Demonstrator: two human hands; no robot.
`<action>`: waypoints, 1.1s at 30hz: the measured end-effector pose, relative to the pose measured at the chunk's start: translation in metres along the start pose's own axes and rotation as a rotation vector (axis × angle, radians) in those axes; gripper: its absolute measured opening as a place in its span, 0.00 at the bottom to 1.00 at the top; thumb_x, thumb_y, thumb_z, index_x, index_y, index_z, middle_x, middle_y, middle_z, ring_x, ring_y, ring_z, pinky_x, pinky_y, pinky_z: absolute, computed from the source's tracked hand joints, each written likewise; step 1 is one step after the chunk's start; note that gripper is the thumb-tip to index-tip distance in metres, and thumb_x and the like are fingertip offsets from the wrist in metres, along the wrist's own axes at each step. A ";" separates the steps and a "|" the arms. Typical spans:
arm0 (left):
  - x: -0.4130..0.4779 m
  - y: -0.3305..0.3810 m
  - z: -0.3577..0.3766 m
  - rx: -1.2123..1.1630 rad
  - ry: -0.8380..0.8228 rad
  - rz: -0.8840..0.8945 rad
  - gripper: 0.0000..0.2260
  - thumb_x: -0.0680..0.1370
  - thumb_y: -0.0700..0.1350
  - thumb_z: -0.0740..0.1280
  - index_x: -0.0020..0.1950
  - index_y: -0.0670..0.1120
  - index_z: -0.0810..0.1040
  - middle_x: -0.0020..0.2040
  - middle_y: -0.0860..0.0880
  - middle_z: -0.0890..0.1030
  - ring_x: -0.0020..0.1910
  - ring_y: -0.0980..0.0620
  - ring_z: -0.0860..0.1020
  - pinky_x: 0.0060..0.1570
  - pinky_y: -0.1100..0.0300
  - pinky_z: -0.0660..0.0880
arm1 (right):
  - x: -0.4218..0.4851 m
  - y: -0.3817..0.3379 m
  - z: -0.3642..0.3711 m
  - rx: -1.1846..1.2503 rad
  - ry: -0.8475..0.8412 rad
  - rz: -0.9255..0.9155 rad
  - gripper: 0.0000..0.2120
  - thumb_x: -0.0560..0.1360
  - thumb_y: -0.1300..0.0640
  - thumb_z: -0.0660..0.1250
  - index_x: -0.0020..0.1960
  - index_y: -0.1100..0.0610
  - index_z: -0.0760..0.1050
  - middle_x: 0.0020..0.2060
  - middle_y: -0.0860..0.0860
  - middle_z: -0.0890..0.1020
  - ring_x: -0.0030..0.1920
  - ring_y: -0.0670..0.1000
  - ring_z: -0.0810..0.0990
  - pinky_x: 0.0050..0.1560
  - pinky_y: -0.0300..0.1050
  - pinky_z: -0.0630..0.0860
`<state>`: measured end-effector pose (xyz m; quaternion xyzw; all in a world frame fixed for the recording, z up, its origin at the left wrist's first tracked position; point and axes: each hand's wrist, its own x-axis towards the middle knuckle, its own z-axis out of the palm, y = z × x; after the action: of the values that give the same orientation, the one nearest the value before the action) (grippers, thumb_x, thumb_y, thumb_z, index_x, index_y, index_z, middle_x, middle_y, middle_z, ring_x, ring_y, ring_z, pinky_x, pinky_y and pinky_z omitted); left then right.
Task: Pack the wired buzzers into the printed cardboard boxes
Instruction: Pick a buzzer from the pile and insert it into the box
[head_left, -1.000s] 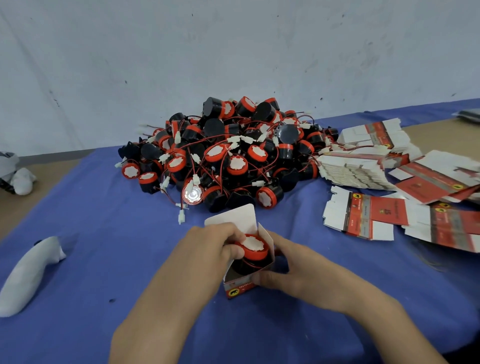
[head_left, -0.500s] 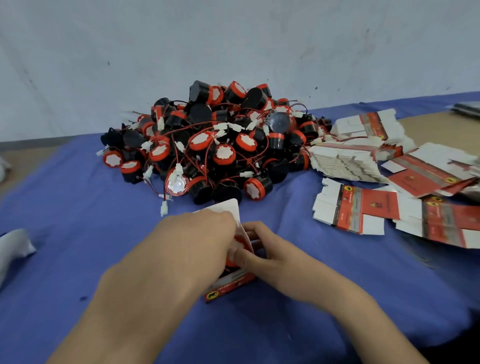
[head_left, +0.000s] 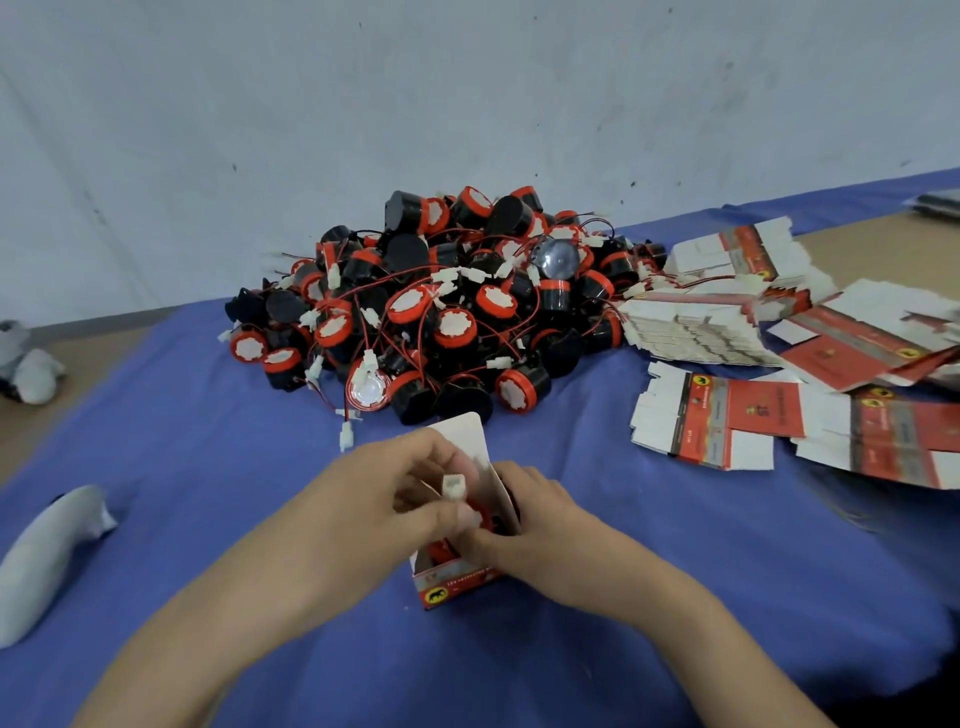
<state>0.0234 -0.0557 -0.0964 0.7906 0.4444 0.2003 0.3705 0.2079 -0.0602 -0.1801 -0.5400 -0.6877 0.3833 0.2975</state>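
A small printed red and white cardboard box (head_left: 453, 581) stands open on the blue cloth, its white lid flap (head_left: 470, 435) raised. A red and black wired buzzer (head_left: 480, 514) sits inside it, mostly hidden. My left hand (head_left: 395, 488) pinches the buzzer's white connector (head_left: 451, 487) above the box mouth. My right hand (head_left: 524, 525) grips the box's right side. Behind them lies a big pile of wired buzzers (head_left: 441, 306).
Flat unfolded printed boxes (head_left: 727, 415) lie in stacks at the right. A white cloth bundle (head_left: 47, 551) sits at the left, another pale object (head_left: 26, 364) further back. A grey wall rises behind the blue-covered table (head_left: 623, 649).
The buzzer has sunk into the box. My left hand has shifted from pressing the buzzer down to pinching its white connector above the opening. The view has moved slightly.
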 end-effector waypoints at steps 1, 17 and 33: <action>-0.001 -0.003 0.005 -0.041 0.054 0.042 0.12 0.78 0.45 0.71 0.48 0.64 0.78 0.47 0.60 0.84 0.47 0.60 0.82 0.45 0.70 0.77 | 0.000 0.000 0.000 -0.002 0.003 0.001 0.13 0.77 0.40 0.67 0.58 0.42 0.70 0.55 0.45 0.73 0.60 0.48 0.71 0.63 0.50 0.74; -0.012 -0.052 0.028 0.347 0.483 0.089 0.10 0.81 0.63 0.56 0.57 0.64 0.74 0.46 0.66 0.76 0.53 0.61 0.71 0.53 0.68 0.68 | 0.003 0.008 0.008 0.045 0.036 -0.007 0.13 0.74 0.37 0.64 0.57 0.40 0.73 0.55 0.43 0.75 0.61 0.46 0.72 0.64 0.51 0.73; -0.011 -0.031 0.023 0.848 0.378 -0.126 0.20 0.81 0.57 0.47 0.46 0.53 0.77 0.53 0.58 0.76 0.49 0.54 0.72 0.43 0.60 0.67 | 0.000 0.006 0.013 -0.024 0.087 0.009 0.11 0.76 0.39 0.63 0.56 0.38 0.70 0.52 0.41 0.74 0.58 0.44 0.70 0.59 0.45 0.73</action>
<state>0.0152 -0.0641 -0.1341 0.7932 0.5941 0.1186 -0.0615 0.2005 -0.0618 -0.1921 -0.5626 -0.6763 0.3526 0.3189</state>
